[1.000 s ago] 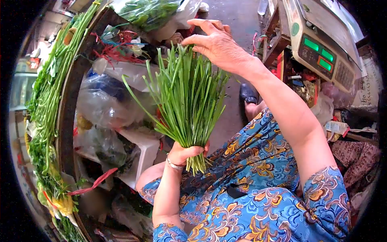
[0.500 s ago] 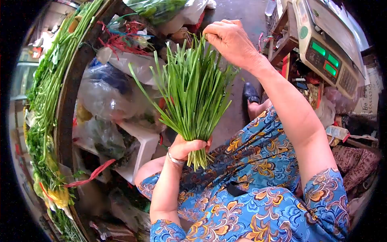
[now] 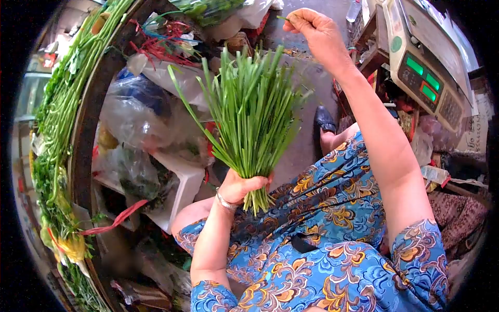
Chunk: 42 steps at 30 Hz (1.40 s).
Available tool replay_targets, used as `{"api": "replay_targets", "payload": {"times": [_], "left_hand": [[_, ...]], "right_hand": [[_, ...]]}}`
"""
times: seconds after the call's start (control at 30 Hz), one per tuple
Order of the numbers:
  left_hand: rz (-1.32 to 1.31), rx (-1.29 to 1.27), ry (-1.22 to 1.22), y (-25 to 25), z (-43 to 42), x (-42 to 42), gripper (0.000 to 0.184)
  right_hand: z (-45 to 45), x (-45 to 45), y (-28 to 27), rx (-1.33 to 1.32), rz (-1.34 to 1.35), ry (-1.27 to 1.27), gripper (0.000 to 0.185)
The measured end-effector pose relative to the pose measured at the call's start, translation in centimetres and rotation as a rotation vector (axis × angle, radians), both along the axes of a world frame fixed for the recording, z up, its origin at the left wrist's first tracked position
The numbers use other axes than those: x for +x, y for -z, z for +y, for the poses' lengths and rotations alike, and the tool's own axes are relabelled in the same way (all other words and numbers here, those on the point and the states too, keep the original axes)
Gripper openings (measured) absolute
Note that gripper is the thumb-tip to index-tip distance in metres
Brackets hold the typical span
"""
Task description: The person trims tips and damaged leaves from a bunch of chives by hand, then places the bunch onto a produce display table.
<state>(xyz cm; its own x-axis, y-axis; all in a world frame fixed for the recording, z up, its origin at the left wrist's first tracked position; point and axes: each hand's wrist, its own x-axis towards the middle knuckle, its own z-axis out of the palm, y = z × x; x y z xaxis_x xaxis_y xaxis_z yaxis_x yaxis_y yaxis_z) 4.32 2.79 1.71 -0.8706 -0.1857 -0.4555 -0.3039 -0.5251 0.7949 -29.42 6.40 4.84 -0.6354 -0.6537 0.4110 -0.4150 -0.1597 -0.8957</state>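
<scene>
Fingers of the left hand (image 3: 243, 186) grip the long green leafy bunch (image 3: 252, 114); right-hand (image 3: 306, 25) fingertips pinch a small green fragment (image 3: 283, 18).

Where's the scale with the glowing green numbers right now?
In the head view, the scale is at the upper right, beyond the person's raised right hand, with the handwritten box just below it.

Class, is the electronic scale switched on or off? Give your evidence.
On: the scale has glowing green display windows.
</scene>
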Motion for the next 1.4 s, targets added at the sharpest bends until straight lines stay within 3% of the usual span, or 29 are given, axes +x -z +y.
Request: {"api": "replay_targets", "payload": {"times": [0.07, 0.23, 0.37, 0.43, 0.63, 0.7, 0.83, 0.87, 1.03, 1.1, 1.23, 1.27, 1.3, 1.4], "left_hand": [[-0.005, -0.015, -0.043, 0.1, 0.0, -0.1, 0.045], [0.063, -0.338, -0.156, 0.7, -0.9, 0.1, 0.033], [0.058, -0.389, -0.201, 0.7, -1.2, 0.4, 0.031], [0.042, -0.41, -0.202, 0.5, -1.2, 0.4, 0.031], [0.111, -0.502, -0.199, 0.4, -0.9, -0.1, 0.029], [0.078, -0.645, -0.202, -0.4, -0.7, -0.3, 0.024], [0.058, -0.868, -0.29, -1.0, -2.3, -0.2, 0.018], [0.06, -0.873, -0.345, -1.4, -2.5, 0.0, 0.017], [0.009, -1.163, -0.399, -1.5, -4.1, 0.9, 0.044], [-0.132, -1.419, -0.39, -2.3, -4.4, 0.7, 0.054], [-0.189, -1.801, -0.386, -2.5, -5.7, 1.2, 0.063], [-0.254, -1.954, -0.348, -2.5, -6.0, 1.6, 0.065], [-0.256, -1.951, -0.346, -2.5, -6.3, 1.8, 0.065], [-0.381, -2.112, -0.308, -2.5, -6.8, 2.4, 0.07]], "right_hand": [[0.1, 0.8, -0.2, 0.008, 0.054, 0.024, 0.021], [0.3, 0.6, 0.0, -0.024, 0.071, 0.021, 0.024], [0.2, 1.1, 0.6, 0.154, 0.173, 0.043, 0.031], [0.0, 1.5, 0.8, 0.146, 0.514, 0.081, 0.032], [0.0, 3.8, 1.5, 0.283, 0.532, 0.039, 0.025], [-0.2, 3.5, 1.3, 0.366, 0.478, -0.018, 0.021], [-0.4, 3.2, 1.2, 0.293, 0.419, 0.05, 0.016], [-0.2, 3.3, 1.0, 0.293, 0.512, 0.087, 0.014], [0.2, 3.5, 0.7, 0.348, 0.646, 0.037, 0.012], [0.3, 3.7, 0.5, 0.342, 0.724, 0.034, 0.012], [0.6, 3.7, 0.5, 0.363, 0.658, -0.15, 0.012], [0.6, 3.9, 1.2, 0.303, 0.48, -0.216, 0.013], [0.7, 4.1, 1.4, 0.244, 0.3, -0.278, 0.014], [0.5, 3.7, 0.8, 0.394, 0.278, -0.252, 0.014]]}}
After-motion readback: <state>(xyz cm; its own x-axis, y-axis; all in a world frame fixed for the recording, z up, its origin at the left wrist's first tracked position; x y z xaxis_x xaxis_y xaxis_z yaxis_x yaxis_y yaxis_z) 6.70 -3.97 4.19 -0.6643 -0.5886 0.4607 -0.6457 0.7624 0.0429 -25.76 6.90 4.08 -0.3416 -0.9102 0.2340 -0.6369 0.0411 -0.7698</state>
